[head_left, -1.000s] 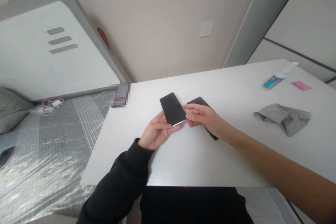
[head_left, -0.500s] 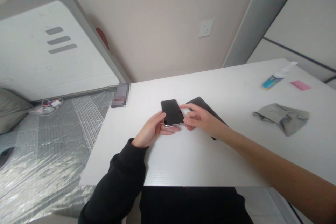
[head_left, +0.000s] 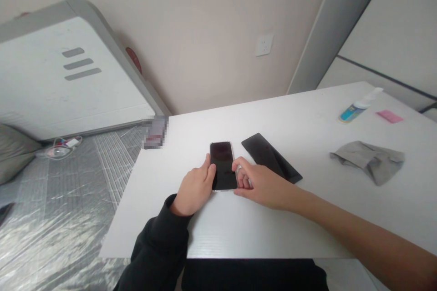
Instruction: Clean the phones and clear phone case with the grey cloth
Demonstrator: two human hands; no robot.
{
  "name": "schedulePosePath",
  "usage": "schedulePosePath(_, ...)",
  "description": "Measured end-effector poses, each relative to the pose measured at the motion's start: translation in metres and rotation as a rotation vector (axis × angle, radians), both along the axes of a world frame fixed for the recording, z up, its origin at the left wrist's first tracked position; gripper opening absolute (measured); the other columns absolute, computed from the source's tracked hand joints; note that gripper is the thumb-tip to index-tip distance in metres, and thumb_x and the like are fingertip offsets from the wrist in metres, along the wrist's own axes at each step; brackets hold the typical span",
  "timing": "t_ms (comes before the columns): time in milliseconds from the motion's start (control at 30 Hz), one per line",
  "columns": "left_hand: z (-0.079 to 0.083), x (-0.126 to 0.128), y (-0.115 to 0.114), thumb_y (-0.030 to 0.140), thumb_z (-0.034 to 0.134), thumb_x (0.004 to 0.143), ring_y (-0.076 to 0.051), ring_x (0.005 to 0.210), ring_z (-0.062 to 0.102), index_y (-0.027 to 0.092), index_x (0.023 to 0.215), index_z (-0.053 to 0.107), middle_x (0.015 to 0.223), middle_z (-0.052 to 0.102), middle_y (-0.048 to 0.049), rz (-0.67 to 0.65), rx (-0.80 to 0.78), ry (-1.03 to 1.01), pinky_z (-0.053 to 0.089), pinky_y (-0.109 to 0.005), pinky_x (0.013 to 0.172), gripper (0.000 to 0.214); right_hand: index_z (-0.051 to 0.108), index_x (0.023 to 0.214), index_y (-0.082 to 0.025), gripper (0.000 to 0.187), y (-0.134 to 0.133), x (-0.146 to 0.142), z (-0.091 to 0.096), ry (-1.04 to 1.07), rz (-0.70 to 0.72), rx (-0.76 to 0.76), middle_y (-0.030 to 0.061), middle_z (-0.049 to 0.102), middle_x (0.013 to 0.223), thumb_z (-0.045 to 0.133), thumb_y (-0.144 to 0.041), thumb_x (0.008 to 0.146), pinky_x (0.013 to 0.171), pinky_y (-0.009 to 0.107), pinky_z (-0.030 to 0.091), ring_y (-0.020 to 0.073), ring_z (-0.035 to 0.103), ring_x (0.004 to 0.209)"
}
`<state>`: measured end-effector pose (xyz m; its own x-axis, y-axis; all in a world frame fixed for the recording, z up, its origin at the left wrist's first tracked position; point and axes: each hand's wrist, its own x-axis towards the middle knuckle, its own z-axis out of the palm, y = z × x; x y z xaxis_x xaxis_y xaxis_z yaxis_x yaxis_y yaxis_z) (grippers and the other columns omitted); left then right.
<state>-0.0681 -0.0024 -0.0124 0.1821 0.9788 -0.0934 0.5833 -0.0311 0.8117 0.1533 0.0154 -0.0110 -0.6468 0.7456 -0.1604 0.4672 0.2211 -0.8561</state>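
A smartphone (head_left: 223, 170) with a dark screen and a clear rim, perhaps a case, is at the middle of the white table (head_left: 273, 232), seemingly flat on it. My left hand (head_left: 196, 188) grips its left side, the thumb on the screen's edge. On the other side my right hand (head_left: 256, 182) has curled fingers against the phone's right edge and lower right corner. Beneath and behind my right wrist lies a flat dark rectangular piece (head_left: 264, 152), partly hidden by the hand; I cannot tell what it is.
To the right lie a crumpled grey cloth (head_left: 370, 159), a spray bottle (head_left: 355, 111) on its side and a pink piece (head_left: 389, 116). A blurred-out object (head_left: 155, 132) is at the table's far left corner. A wall with a socket (head_left: 264, 45) rises behind.
The phone has come down nearer to me, from a tilted hold to seemingly flat on the table. My left fingers no longer show beneath it. My right hand has shifted down along its right edge.
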Motion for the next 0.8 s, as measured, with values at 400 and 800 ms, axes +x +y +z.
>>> schedulePosePath(400, 0.018, 0.02, -0.004, 0.023, 0.021, 0.101, -0.033, 0.078, 0.075, 0.003, 0.151, 0.042, 0.096, 0.076, -0.0232, -0.15, 0.006, 0.973, 0.053, -0.039, 0.071, 0.058, 0.053, 0.109, -0.02, 0.022, -0.007, -0.007, 0.006, -0.275, 0.108, 0.345, 0.0041, 0.07, 0.084, 0.065, -0.024, 0.091, 0.064, 0.033, 0.036, 0.0234, 0.066, 0.076)
schedulePosePath(800, 0.006, 0.006, 0.001, 0.03, 0.042, 0.1, -0.021, 0.069, 0.067, 0.02, 0.146, 0.049, 0.085, 0.072, -0.0036, 0.216, 0.367, 0.457, 0.049, -0.034, 0.07, 0.048, 0.023, 0.157, -0.02, 0.086, -0.001, 0.044, -0.023, -0.297, -0.458, 0.357, 0.0191, 0.031, 0.166, 0.063, -0.02, 0.081, 0.116, 0.055, 0.04, 0.0349, 0.038, 0.15)
